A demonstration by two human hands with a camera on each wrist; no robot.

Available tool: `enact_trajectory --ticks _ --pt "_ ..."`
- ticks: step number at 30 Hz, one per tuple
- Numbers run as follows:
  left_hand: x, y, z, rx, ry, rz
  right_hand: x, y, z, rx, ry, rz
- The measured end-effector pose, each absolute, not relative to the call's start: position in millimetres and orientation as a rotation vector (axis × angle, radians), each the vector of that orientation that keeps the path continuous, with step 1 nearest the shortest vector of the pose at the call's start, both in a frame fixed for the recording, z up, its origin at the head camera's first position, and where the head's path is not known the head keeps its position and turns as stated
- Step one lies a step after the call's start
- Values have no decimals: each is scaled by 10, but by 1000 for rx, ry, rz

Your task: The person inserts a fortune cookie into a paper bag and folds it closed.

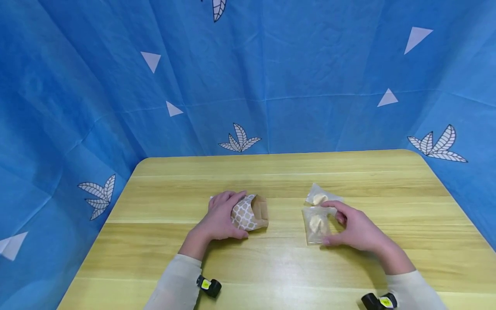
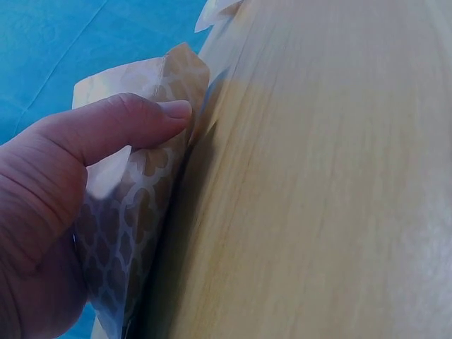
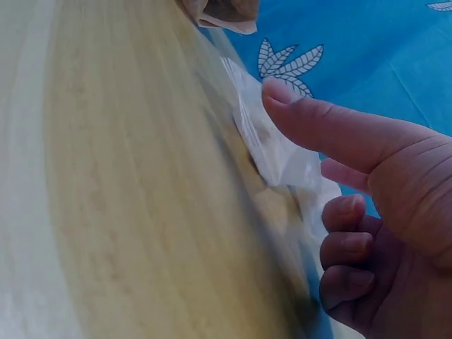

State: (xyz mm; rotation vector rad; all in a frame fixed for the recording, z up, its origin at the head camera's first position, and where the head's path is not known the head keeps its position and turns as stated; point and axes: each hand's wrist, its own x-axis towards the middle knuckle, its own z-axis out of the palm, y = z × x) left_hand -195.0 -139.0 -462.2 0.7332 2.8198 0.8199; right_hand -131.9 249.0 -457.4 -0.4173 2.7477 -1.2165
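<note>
On the counter (image 1: pixel 283 267), my left hand (image 1: pixel 220 220) gripped the bag (image 1: pixel 245 214). Right of it, my right hand (image 1: pixel 358 228) spread round a sachet (image 1: pixel 315 224); edge-pinching seemed best.

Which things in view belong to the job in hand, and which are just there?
Likely in the job:
patterned paper bag, held by the left hand
front translucent packet, at the right hand
rear translucent packet, just beyond it

Just there:
wooden table
blue curtain
black wrist devices
</note>
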Motion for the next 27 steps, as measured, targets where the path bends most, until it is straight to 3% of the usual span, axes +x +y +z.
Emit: enact_trajectory --ticks 27 --pt "-1936 -1374 -4578 732 2807 819 -1331 2530 -4655 -418 2738 -1108"
